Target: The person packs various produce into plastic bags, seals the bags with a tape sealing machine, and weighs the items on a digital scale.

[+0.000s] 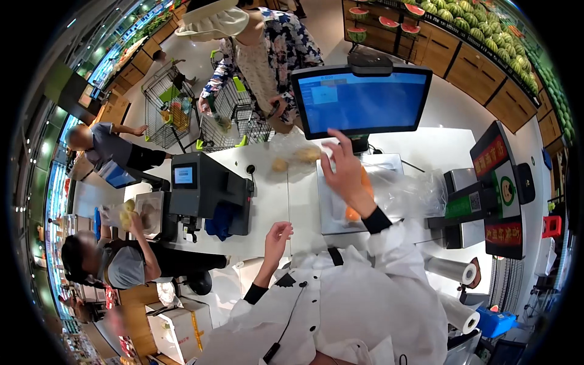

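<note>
My right hand (345,170) reaches up over the scale with its fingers apart, the fingertips at the lower edge of a blue touchscreen (365,100) in this view. Under that wrist, a clear plastic bag with orange produce (352,213) lies on the metal scale plate (331,224). My left hand (278,240) hovers near the front of the white counter (266,194), fingers loosely bent and nothing in them. Left of the scale, a clear bag of yellowish, roundish produce (306,154) rests on the counter.
Across the counter stands a customer (255,67) beside a shopping cart (228,121). A dark weighing machine (207,188) is to the left, where a co-worker (128,261) holds bagged produce (126,216). Display panels (502,188) and plastic bag rolls (451,272) stand at right.
</note>
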The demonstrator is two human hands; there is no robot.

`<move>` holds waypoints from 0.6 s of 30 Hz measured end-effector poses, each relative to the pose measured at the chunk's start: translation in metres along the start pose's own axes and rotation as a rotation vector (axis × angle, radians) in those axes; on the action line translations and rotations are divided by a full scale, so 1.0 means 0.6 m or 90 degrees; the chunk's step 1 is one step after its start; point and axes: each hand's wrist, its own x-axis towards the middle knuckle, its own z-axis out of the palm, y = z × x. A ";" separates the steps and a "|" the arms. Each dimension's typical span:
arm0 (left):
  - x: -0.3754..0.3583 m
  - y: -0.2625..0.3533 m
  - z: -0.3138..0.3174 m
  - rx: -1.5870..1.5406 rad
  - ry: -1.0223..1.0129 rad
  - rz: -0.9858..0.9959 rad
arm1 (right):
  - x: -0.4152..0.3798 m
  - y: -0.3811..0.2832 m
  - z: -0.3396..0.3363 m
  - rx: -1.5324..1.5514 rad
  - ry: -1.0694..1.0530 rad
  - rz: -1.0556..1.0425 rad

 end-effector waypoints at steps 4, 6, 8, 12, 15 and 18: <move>0.023 0.009 0.025 0.028 -0.070 -0.005 | -0.171 -0.009 -0.040 0.062 0.000 0.106; 0.042 0.005 0.031 0.032 -0.102 0.014 | -0.256 -0.019 -0.066 0.052 -0.020 0.152; 0.059 0.008 0.033 0.017 -0.118 0.022 | -0.328 -0.030 -0.099 0.062 -0.036 0.249; 0.083 0.034 0.037 0.065 -0.129 0.003 | -0.424 -0.032 -0.154 -0.016 -0.015 0.448; 0.079 0.055 0.057 0.083 -0.145 -0.011 | -0.483 -0.010 -0.171 -0.063 0.096 0.556; 0.072 0.055 0.075 0.097 -0.164 -0.018 | -0.526 0.020 -0.180 -0.089 0.150 0.623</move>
